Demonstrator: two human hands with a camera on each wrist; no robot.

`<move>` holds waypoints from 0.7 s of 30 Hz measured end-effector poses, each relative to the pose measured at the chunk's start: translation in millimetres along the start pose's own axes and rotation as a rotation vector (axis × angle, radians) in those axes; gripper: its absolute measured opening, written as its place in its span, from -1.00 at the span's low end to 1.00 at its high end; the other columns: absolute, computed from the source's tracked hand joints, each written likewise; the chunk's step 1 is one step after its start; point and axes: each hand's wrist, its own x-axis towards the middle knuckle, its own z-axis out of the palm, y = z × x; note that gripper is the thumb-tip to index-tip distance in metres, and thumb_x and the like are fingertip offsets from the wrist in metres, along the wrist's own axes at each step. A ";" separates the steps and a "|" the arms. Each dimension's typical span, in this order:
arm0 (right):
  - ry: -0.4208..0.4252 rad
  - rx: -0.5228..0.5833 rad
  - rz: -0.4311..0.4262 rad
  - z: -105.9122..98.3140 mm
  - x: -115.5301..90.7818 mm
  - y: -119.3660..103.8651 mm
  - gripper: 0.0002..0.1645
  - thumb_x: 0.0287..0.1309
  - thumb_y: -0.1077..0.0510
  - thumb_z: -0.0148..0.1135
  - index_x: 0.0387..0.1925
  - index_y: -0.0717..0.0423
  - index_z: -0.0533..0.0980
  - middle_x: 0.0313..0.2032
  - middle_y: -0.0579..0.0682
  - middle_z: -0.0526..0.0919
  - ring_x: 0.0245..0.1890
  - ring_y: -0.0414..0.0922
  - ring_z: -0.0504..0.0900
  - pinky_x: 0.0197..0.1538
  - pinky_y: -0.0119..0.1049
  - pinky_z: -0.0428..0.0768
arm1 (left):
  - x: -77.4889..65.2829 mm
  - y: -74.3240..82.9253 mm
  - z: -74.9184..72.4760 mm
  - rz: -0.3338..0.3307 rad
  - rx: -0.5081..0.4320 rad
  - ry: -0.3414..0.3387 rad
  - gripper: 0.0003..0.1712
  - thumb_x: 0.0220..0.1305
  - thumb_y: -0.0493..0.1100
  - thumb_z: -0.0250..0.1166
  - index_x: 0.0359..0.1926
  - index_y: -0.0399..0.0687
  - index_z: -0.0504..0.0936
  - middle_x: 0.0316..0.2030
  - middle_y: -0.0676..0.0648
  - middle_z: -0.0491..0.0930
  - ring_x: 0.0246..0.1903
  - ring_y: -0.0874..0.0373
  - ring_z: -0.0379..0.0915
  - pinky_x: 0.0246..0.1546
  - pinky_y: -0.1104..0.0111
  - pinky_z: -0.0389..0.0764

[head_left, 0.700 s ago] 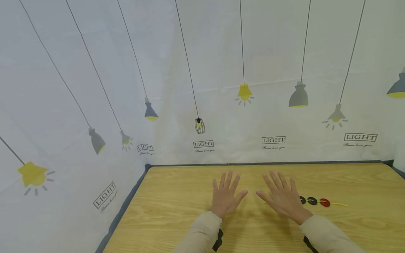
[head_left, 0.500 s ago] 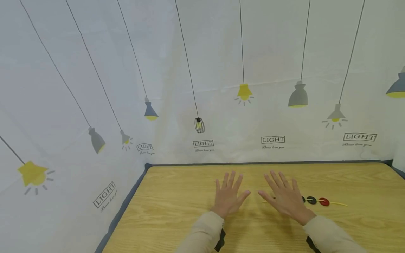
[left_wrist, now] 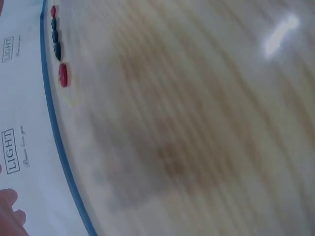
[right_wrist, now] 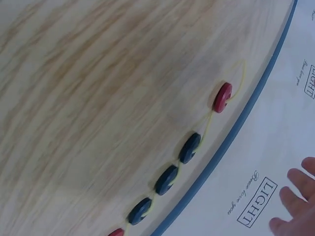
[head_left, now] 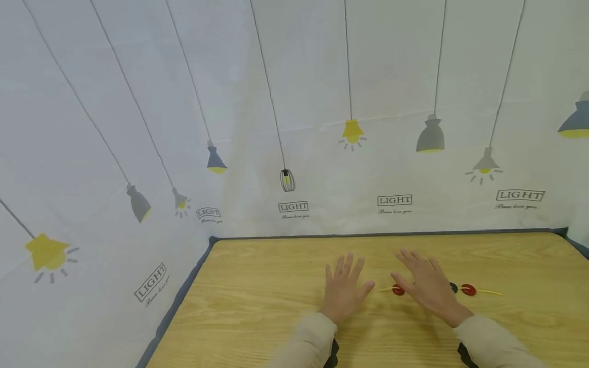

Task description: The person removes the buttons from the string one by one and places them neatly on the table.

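Note:
In the head view my left hand (head_left: 344, 295) is held over the wooden table, fingers spread and holding nothing. To its right is my right hand (head_left: 429, 287), also with fingers extended and no object in its grasp. It overlaps a row of button-like discs threaded on a yellow lace (head_left: 489, 292), hiding part of the row. A red disc (head_left: 468, 290) shows to the right of that hand, another red disc (head_left: 398, 290) by its thumb. The right wrist view shows dark discs (right_wrist: 166, 180) between the red ones, the string lying on the table.
The wooden table (head_left: 239, 296) has a dark blue edge (right_wrist: 236, 125) along the back and left. Behind it stands a pale wall covering (head_left: 322, 76) printed with hanging lamps and "LIGHT" labels.
Both hands have shifted to the right over the table. The left red disc now shows beside my right thumb, while more of the dark discs are covered. The discs stay in place.

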 end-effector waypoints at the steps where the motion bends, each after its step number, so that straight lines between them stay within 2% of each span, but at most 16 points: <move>1: 0.054 0.010 -0.021 -0.1 -0.4 2.7 -0.41 0.06 -0.04 0.17 0.06 0.23 0.39 0.04 0.23 0.43 0.06 0.19 0.34 0.09 0.17 0.12 | -0.3 2.3 3.2 0.004 -0.006 0.009 -0.32 0.26 0.31 -0.24 0.32 0.15 0.10 0.31 -0.04 0.03 0.29 0.03 -0.14 0.13 -0.07 0.01; 3: 0.144 0.034 -0.051 -1.7 -1.2 8.1 -0.52 -0.02 0.09 0.26 -0.04 0.22 0.47 -0.08 0.21 0.52 -0.07 0.16 0.45 -0.03 0.11 0.31 | -0.5 7.8 6.7 0.017 -0.037 0.027 -0.33 0.27 0.28 -0.22 0.31 0.12 0.12 0.29 -0.05 0.08 0.27 0.02 -0.08 0.13 -0.05 0.06; 5: 0.188 0.050 -0.057 -4.6 -2.4 13.3 -0.60 -0.07 0.17 0.28 -0.12 0.21 0.50 -0.15 0.19 0.56 -0.15 0.15 0.50 -0.16 0.07 0.42 | -0.4 13.1 9.8 0.032 -0.050 0.049 -0.35 0.28 0.26 -0.20 0.30 0.11 0.14 0.27 -0.04 0.14 0.25 0.03 -0.01 0.12 0.00 0.12; 9: 0.167 0.114 -0.026 -11.4 -6.2 23.2 -0.63 -0.06 0.26 0.26 -0.13 0.27 0.48 -0.13 0.24 0.50 -0.13 0.19 0.46 -0.22 0.07 0.44 | 0.7 22.1 14.8 0.047 -0.110 0.096 -0.39 0.28 0.23 -0.16 0.26 0.09 0.22 0.18 -0.01 0.27 0.17 0.08 0.16 0.08 0.14 0.24; 12: 0.153 0.163 -0.011 -16.9 -10.0 30.5 -0.61 -0.06 0.33 0.24 -0.11 0.32 0.45 -0.11 0.28 0.44 -0.12 0.22 0.42 -0.21 0.10 0.42 | 0.9 27.0 20.3 0.023 -0.237 0.117 -0.43 0.28 0.18 -0.09 0.21 0.04 0.30 0.06 0.00 0.38 0.05 0.11 0.29 -0.01 0.22 0.34; 16: 0.160 0.167 -0.006 -21.1 -15.1 44.4 -0.60 -0.08 0.36 0.24 -0.11 0.31 0.45 -0.14 0.26 0.46 -0.19 0.17 0.46 -0.26 0.07 0.43 | 0.1 31.6 26.0 -0.032 -0.437 0.121 -0.49 0.27 0.09 0.01 0.15 -0.06 0.38 -0.06 -0.04 0.46 -0.09 0.11 0.36 -0.14 0.27 0.40; 21: 0.161 0.137 0.002 -24.3 -22.4 63.5 -0.62 -0.11 0.37 0.25 -0.14 0.31 0.47 -0.20 0.22 0.51 -0.28 0.10 0.50 -0.30 0.03 0.46 | -0.7 34.9 30.3 -0.070 -0.592 0.107 -0.54 0.24 -0.01 0.09 0.07 -0.18 0.43 -0.18 -0.09 0.46 -0.18 0.08 0.36 -0.25 0.31 0.41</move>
